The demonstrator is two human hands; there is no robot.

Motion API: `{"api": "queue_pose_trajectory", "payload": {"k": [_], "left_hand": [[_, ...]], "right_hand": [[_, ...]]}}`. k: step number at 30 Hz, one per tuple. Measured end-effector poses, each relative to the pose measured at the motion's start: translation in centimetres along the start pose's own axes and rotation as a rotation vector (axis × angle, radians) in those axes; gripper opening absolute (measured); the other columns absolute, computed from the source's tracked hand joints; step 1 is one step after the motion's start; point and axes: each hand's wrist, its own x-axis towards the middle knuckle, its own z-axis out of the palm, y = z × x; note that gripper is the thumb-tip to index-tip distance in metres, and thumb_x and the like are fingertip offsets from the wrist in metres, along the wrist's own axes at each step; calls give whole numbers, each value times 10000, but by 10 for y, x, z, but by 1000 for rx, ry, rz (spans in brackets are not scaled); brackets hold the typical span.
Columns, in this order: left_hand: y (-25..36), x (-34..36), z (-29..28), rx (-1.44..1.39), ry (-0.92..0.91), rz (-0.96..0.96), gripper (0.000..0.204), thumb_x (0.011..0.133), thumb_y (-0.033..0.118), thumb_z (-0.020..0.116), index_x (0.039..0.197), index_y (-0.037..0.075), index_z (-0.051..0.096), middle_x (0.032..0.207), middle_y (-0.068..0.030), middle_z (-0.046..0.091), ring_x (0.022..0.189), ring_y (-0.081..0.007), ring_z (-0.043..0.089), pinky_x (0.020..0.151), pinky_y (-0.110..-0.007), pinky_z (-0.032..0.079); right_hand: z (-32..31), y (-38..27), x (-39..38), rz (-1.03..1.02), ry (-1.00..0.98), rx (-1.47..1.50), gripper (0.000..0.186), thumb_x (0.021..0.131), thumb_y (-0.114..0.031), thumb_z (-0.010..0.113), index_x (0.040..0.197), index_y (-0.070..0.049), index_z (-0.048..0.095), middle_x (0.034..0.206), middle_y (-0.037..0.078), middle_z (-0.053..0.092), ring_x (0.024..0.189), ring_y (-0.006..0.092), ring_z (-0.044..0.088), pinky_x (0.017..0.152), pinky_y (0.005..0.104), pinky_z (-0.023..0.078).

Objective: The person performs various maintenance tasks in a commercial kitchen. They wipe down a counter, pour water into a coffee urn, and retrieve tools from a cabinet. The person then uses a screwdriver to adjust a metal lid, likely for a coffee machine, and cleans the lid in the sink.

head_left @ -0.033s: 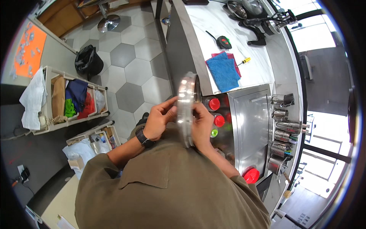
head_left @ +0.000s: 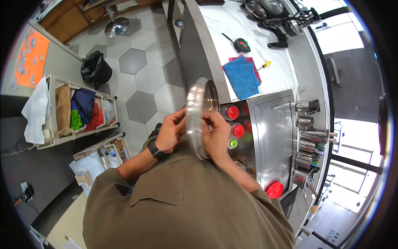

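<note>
In front of my chest, a shiny round metal piece with a deep rim [head_left: 195, 97] stands on edge, seen almost side-on. Whether it is a lid or a shallow pan I cannot tell. My left hand [head_left: 169, 132], with a dark watch on its wrist, grips it from the left, thumb and fingers bent against the outer side. From the right, my right hand [head_left: 216, 135] reaches its bent fingers into the open side. Part of the left fingertips is hidden behind the metal.
On the marble counter [head_left: 271, 83] lie a blue cloth [head_left: 241, 76], a tape measure [head_left: 241, 45] and a yellow-handled screwdriver [head_left: 265, 65]. Red-capped bottles [head_left: 232, 112] stand by a steel panel [head_left: 271, 137]. A bin [head_left: 95, 70] and a drawer cart [head_left: 81, 133] are at left.
The metal piece has turned slightly and shifted a little left, showing more of its inner side. My right hand's fingers have moved a little to the left with it.
</note>
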Motion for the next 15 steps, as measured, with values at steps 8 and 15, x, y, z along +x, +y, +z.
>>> {"api": "queue_pose_trajectory", "payload": {"k": [8, 15], "left_hand": [[-44, 22, -41, -629, -207, -146, 361, 982, 163, 586, 1316, 37, 536, 1221, -78, 608, 1064, -156, 608, 883, -320, 549], [-43, 21, -42, -652, -215, -168, 377, 986, 187, 577, 1330, 39, 525, 1247, -84, 598, 1086, -163, 602, 896, -327, 547]], "right_hand": [[-11, -35, 5, -149, -84, -163, 420, 831, 57, 623, 1247, 7, 583, 959, 172, 660, 883, 336, 650, 775, 389, 511], [-70, -58, 1, -113, -73, 88, 373, 845, -15, 706, 1211, -17, 634, 914, 138, 689, 801, 207, 687, 722, 309, 549]]}}
